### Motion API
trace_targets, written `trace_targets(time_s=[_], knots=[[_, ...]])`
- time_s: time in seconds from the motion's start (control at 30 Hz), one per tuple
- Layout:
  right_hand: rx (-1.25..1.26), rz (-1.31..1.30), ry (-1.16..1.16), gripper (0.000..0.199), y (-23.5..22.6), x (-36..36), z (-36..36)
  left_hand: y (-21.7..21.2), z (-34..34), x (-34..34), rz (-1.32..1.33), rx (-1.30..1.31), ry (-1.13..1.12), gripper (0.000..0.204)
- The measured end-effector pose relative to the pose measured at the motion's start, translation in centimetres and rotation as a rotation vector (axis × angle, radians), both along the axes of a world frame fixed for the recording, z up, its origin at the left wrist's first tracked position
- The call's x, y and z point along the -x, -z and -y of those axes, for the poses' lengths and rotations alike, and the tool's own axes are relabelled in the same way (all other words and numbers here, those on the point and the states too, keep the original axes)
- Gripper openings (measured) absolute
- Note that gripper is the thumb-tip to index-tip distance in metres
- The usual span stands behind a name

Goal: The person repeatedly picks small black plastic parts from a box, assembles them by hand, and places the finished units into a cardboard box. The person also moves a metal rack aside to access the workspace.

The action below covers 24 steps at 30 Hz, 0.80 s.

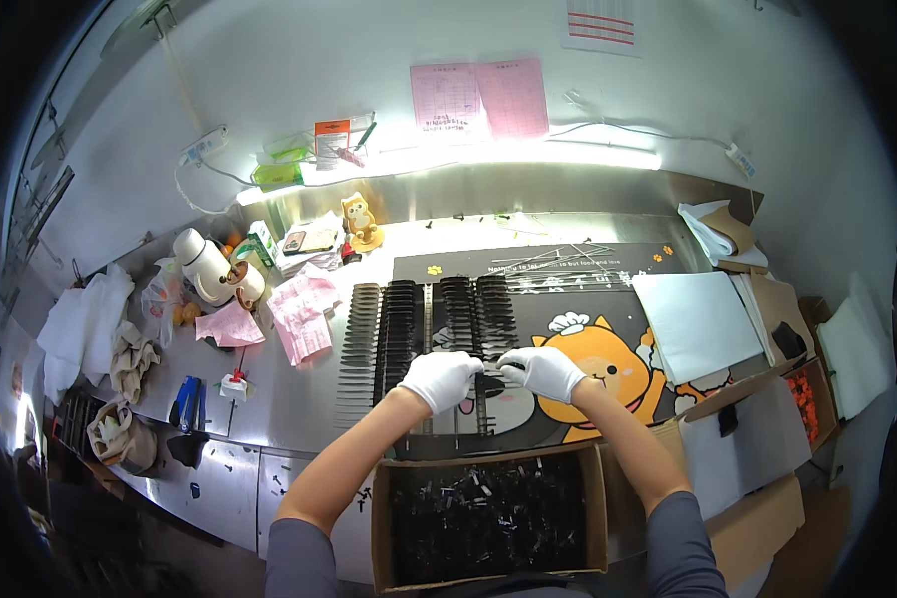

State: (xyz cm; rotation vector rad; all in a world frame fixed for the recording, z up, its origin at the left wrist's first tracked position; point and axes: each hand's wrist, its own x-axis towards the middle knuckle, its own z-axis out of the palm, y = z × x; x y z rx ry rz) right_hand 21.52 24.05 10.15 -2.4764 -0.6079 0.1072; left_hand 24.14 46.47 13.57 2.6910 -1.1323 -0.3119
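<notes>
The left hand (439, 382), in a white glove, is holding its fingertips together in a pinch over the third of four black rows (397, 324); anything between them is too small to make out. The right hand (546, 373), also gloved, is facing it across a narrow gap, thumb and forefinger bending toward each other; I cannot tell whether they are gripping anything.

The rows are standing side by side on a dark mat (409, 270), and slim rails (482, 411) are running below the hands toward the mat's near edge. A cardboard box (596, 503) full of dark pieces is sitting just beside that edge, and the forearms are passing outside its two side walls.

On the right, a pale sheet (698, 327) is covering part of the mat's right side, leaving a stretch with an orange cartoon cat (608, 374) showing between it and the hand. Thin rods (558, 256) are lying near the far edge. Leftward, bare metal table (294, 404) is giving side room below the pink papers (304, 311).
</notes>
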Motion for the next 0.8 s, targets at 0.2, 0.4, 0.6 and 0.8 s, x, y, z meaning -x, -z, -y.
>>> trace_targets(time_s=[0.2, 0.4, 0.6, 0.8], knots=[[0.278, -0.314, -0.122, 0.052, -2.4, -0.5, -1.2, -1.2, 1.7, -0.4, -0.28, -0.159, 0.016, 0.046], [0.224, 0.0, 0.171, 0.031, 2.4, 2.0, -3.8, 5.0, 2.0, 1.8, -0.17, 0.16, -0.358, 0.03], [-0.502, -0.919, 0.222, 0.028, 3.6, 0.4, -2.8, 8.9, 1.3, 2.8, -0.098, 0.626, -0.408, 0.019], [-1.121, -0.999, 0.257, 0.014, 3.4, 3.2, -2.2, 4.5, 2.0, 2.9, -0.622, 1.048, -0.549, 0.01]])
